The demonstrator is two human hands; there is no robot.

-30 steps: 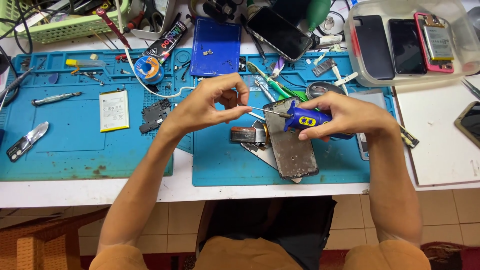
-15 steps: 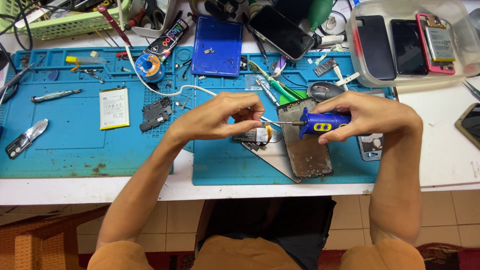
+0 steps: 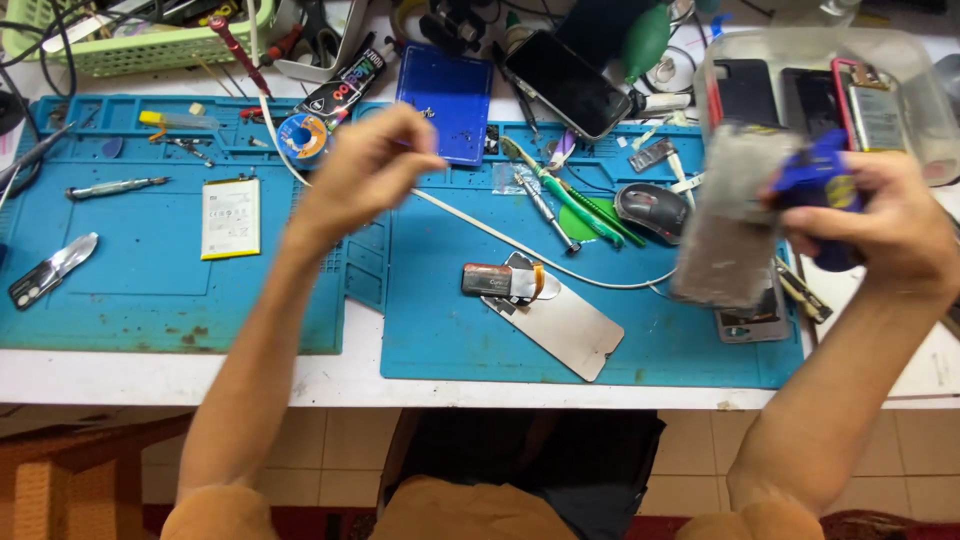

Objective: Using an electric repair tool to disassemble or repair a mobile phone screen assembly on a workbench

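Two hands: right hand [image 3: 870, 225] grips one phone body [image 3: 730, 215] and blue screwdriver [image 3: 825, 180]; left hand [image 3: 365, 170] fingers pinched together.

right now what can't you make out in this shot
- Right hand, head view: motion blur smears the grey phone body and blue-handled tool it grips; their detail is lost.
- Left hand, head view: the curled fingers hide whether they pinch anything small.
- Clear plastic tub, head view: the right hand and the frame edge cut off part of it.
- Blue tray: the specks on it are too small to identify.
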